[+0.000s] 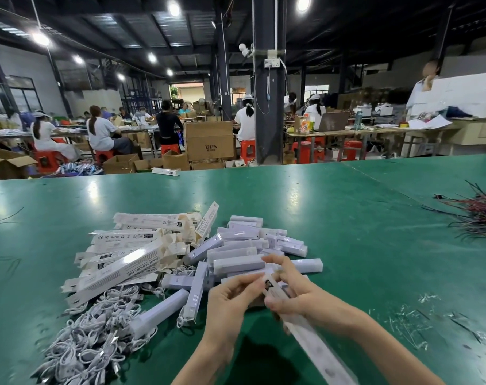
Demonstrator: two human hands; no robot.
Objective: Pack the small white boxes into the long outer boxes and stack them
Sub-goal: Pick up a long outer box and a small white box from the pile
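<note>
A long outer box (314, 337) runs from my hands down toward the lower right, blurred by motion. My right hand (292, 290) grips its upper part, fingers curled round it. At the box's top end, my left hand (230, 295) pinches the flap or a small white piece; blur hides which. Just beyond my hands lies a heap of small white boxes (244, 251). Left of that heap sits a pile of long printed outer boxes (130, 254).
A tangle of white cables (83, 337) lies at the lower left on the green table (347, 218). Coloured wire ties (480, 212) are piled at the right edge, plastic scraps (408, 326) near my right arm. Seated workers and cardboard cartons fill the hall beyond.
</note>
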